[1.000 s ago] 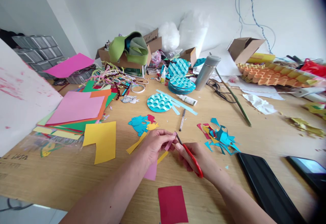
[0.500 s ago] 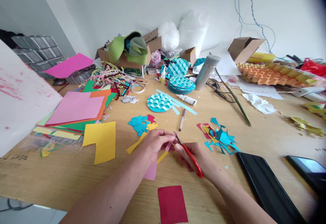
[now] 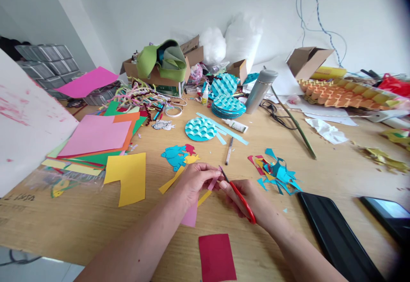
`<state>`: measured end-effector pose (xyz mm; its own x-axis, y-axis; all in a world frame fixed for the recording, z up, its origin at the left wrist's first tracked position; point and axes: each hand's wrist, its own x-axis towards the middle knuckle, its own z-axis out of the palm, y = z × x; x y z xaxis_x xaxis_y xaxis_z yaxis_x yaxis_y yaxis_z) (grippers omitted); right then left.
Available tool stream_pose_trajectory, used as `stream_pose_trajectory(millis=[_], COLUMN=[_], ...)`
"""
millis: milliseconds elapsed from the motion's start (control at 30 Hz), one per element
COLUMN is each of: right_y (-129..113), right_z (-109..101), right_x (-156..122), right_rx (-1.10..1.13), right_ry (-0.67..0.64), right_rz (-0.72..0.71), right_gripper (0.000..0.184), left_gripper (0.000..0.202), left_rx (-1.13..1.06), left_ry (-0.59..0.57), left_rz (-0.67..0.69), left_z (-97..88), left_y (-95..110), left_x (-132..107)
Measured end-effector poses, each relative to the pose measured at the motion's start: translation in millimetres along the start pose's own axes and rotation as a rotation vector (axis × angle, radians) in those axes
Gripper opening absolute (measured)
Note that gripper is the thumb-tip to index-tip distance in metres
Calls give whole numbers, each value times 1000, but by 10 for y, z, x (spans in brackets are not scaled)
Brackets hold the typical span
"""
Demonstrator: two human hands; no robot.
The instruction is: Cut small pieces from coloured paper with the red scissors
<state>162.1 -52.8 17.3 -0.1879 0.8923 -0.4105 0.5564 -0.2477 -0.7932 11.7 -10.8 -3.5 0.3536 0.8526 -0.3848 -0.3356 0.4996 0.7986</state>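
Observation:
My left hand (image 3: 192,182) pinches a small pink paper strip (image 3: 212,182) just above the wooden table (image 3: 96,226). My right hand (image 3: 246,198) grips red-handled scissors (image 3: 238,194), whose dark blades point up and left and meet the strip's upper end. A larger pink paper piece (image 3: 190,215) shows below my left hand. A yellow strip (image 3: 171,180) lies under my hands. A dark red card (image 3: 217,257) rests near the front edge.
Coloured paper sheets (image 3: 96,139) are stacked at left beside a yellow cut sheet (image 3: 128,177). Blue wave discs (image 3: 200,129), a pen (image 3: 229,151), a glue tube (image 3: 235,125), scraps (image 3: 275,171) and a flask (image 3: 260,90) lie beyond. Black tablets (image 3: 333,230) sit at right.

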Motion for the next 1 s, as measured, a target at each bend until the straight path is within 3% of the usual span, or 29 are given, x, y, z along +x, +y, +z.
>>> stream_pose_trajectory(millis=[700, 1000], right_y=[-12, -61], right_z=[-1, -15], right_x=[8, -22], right_rx=[55, -18], right_ry=[31, 28], right_rz=[95, 39], right_gripper=[54, 57], left_gripper=[24, 26], left_rx=[-7, -10], left_ry=[-40, 15], left_rz=[-21, 7], left_z=[-17, -43], left_y=[-2, 45], left_x=[4, 12])
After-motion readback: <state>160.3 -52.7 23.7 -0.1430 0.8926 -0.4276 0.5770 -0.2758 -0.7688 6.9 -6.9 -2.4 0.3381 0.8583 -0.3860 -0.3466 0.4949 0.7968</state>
